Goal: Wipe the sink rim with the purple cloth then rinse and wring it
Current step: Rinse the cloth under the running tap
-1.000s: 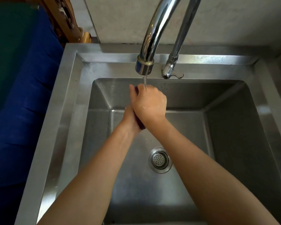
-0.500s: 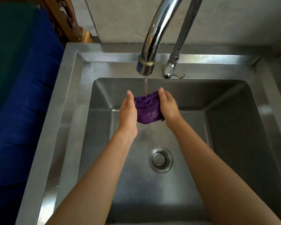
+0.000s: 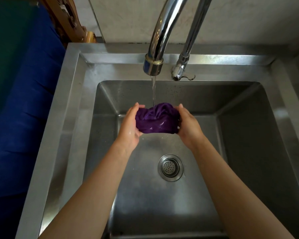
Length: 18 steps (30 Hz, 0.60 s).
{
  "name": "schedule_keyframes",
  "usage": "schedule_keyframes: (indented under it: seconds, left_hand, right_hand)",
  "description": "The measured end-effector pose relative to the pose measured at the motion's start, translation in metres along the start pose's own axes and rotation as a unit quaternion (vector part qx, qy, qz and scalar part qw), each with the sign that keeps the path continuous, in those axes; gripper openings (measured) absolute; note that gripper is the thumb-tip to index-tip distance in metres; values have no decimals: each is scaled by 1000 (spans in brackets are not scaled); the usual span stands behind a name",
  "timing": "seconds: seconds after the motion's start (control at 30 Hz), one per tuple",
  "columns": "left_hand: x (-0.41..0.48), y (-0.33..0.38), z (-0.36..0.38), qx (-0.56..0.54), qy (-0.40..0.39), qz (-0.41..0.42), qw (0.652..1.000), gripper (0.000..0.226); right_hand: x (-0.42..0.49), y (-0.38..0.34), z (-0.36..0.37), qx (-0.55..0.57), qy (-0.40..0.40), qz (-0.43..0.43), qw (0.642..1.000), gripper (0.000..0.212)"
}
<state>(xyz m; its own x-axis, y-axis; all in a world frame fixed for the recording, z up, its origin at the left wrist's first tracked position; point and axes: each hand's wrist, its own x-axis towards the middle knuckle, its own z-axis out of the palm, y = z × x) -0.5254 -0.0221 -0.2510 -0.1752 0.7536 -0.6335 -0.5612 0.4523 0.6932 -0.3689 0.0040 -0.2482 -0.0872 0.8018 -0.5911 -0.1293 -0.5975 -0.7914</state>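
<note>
Pale wall (image 3: 128,19) behind; carved wood (image 3: 67,19) and blue fabric (image 3: 24,100) at left.

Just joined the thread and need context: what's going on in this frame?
A person holds a bunched, wet purple cloth between the left hand and the right hand, over the basin of a stainless steel sink. A stream of water from the curved chrome faucet lands on top of the cloth. This looks like the rinse. The cloth is not twisted, so wringing is not yet done.

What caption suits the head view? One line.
Left hand and right hand hold the purple cloth under the running faucet, over the sink.
</note>
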Motion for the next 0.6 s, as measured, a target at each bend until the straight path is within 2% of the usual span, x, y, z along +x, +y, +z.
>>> schedule_keyframes:
  seconds: [0.1, 0.17, 0.23, 0.27, 0.33, 0.43, 0.47, 0.53, 0.6]
  left_hand:
    - [-3, -4, 3, 10, 15, 4, 1000, 22]
    - [-4, -7, 4, 7, 24, 49, 998, 17]
    - [-5, -8, 3, -15, -2, 86, 996, 25]
    - [-4, -7, 2, -30, -25, 99, 994, 28]
    - [-6, -2, 2, -58, -69, 116, 989, 33]
    - [-10, 4, 1, -78, -121, 114, 983, 44]
    - [-10, 5, -1, -87, -133, 106, 982, 46]
    - [-10, 9, -4, -120, -134, 65, 982, 42]
    - [-11, 12, -6, -107, -107, -12, 988, 30]
  right_hand:
    - [-6, 0, 4, 14, 0, 1, 1000, 41]
    - [-8, 4, 7, 30, -6, -17, 999, 34]
    - [-10, 7, 7, 45, 2, -15, 999, 19]
    - [-9, 9, 5, 58, -6, 2, 998, 22]
    - [-7, 14, -3, 89, -77, 58, 991, 41]
    - [-12, 13, -9, 86, -213, 106, 968, 40]
    - [-12, 11, -9, 73, -224, 97, 967, 35]
    - [-11, 7, -8, 48, -200, 27, 978, 27]
    - [-7, 1, -7, -12, -170, -73, 983, 35]
